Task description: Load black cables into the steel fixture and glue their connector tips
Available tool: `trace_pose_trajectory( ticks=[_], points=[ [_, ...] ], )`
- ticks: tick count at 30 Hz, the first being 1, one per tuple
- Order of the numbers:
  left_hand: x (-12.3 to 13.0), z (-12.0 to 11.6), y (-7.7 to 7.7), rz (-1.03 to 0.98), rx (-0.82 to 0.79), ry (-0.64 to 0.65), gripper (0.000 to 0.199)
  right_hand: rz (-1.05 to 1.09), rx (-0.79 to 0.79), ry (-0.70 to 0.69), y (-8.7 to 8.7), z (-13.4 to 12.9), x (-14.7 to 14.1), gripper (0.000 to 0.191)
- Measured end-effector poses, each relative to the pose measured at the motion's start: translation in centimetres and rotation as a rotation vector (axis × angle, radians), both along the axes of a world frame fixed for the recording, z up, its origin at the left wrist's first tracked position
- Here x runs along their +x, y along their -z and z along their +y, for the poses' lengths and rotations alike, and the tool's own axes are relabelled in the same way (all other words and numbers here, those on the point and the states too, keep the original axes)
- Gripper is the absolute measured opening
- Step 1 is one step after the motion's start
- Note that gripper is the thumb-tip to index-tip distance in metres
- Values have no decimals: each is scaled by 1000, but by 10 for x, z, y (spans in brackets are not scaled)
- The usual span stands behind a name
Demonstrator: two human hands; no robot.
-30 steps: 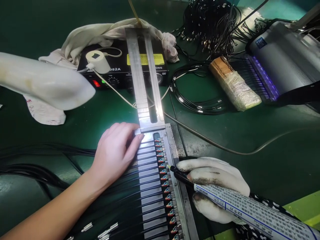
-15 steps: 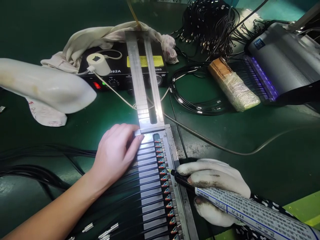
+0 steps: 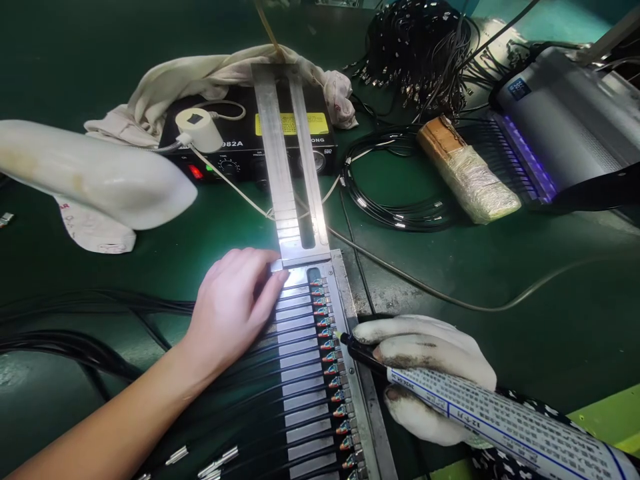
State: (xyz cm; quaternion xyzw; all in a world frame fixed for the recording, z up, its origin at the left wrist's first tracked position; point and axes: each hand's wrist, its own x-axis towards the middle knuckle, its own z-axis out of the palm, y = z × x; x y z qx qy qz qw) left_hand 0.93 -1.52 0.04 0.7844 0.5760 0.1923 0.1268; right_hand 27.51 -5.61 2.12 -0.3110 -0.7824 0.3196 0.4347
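My bare left hand (image 3: pixel 235 300) pinches the left edge of a long metal fixture (image 3: pixel 295 360), near its upper end. Side by side across the fixture lie black cables (image 3: pixel 305 370), ending in small metal connectors (image 3: pixel 331 357) with coloured wires exposed. In a stained white glove with bare fingertips, my right hand (image 3: pixel 435 360) is wrapped round a labelled glue syringe (image 3: pixel 480 407). The syringe's black nozzle points left, its pale yellow tip (image 3: pixel 338 335) close beside one connector in the upper part of the row. Whether the tip touches is too small to tell.
A black control box (image 3: pixel 235 160) with a cloth (image 3: pixel 175 83) over it stands behind the fixture. At left hangs a white lamp-like arm (image 3: pixel 100 173). Coiled cables (image 3: pixel 370 200), a wrapped block (image 3: pixel 470 173) and a grey machine with purple light (image 3: pixel 575 120) lie right.
My right hand and the glue syringe have shifted slightly up and left along the connector row. My left hand keeps its place on the fixture.
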Motion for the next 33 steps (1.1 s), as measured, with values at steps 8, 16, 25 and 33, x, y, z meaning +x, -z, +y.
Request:
trace_pose_trajectory(
  ticks=[8,16,25,33],
  points=[
    [0,1,2,3,-3,-4,26,-30,50,15,-10,-11,7,14],
    [0,0,2,1,6,-7,25,-94,88,25,-12,-11,1,14],
    [0,0,3,3,15,-7,25,-79,79,35,-12,-8,1,15],
    [0,0,1,3,11,-4,25,-65,79,22,-12,-10,1,9]
  ],
)
